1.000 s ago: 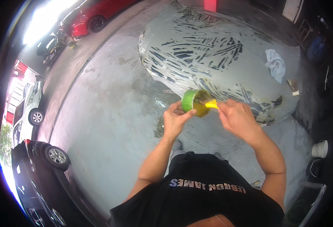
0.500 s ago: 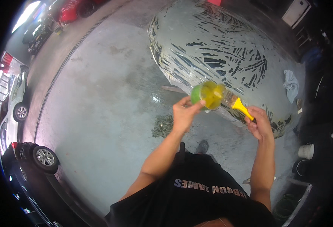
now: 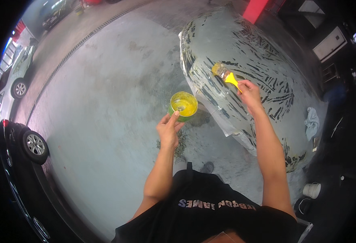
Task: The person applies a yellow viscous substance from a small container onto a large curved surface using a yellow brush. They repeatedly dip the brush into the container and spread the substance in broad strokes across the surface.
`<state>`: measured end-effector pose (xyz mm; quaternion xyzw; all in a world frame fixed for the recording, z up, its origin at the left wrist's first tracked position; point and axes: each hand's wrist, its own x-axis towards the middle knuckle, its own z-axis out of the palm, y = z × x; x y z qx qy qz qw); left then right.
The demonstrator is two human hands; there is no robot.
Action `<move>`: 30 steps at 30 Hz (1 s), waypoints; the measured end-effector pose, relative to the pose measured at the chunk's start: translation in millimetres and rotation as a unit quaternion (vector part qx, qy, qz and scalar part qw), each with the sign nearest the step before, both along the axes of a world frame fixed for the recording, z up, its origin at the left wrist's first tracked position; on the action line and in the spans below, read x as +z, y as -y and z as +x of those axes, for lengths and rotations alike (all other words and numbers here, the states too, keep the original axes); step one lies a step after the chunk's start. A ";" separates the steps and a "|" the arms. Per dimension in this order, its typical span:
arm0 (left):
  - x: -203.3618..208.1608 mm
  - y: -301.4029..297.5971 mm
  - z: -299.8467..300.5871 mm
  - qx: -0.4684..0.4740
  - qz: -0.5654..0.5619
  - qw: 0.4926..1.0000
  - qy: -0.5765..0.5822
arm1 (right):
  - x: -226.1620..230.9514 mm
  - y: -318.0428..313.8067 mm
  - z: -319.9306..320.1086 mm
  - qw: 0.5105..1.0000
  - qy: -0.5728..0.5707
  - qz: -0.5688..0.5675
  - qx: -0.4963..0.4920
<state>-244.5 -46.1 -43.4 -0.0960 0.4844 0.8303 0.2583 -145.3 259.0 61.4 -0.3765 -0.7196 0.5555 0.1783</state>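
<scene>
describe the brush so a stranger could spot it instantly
Find the big grey, dark-streaked surface right of centre. Toward its left edge, the right grip holds a flat brush. Its bristles and yellow handle set it apart from the round green cup in the left grip.

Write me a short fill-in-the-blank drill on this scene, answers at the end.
1. The right hand grips a ____ by its yellow handle.
2. The left hand holds a tub whose outside is ____.
3. In the picture, the pale blue cloth lies to the ____ of the right forearm.
4. The pillar beyond the streaked grey surface is ____.

Missing words: paintbrush; green; right; red.
</scene>
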 end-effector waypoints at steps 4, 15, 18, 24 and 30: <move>-22.2 37.8 -3.3 0.032 0.003 0.999 0.022 | 8.4 30.8 -1.3 0.886 0.090 0.426 0.159; -40.1 92.1 -8.7 0.083 -0.004 0.996 0.027 | -16.8 66.3 21.9 0.770 0.163 0.573 0.227; -34.8 97.2 -11.2 0.090 -0.003 0.996 0.024 | -12.7 71.9 20.8 0.769 0.160 0.577 0.223; -35.1 106.2 -6.0 0.089 -0.016 0.996 0.022 | -11.9 61.9 -42.3 0.757 0.161 0.599 0.207; -37.1 122.7 -3.4 0.112 -0.013 0.993 0.027 | 10.4 84.0 -34.5 0.727 0.201 0.611 0.240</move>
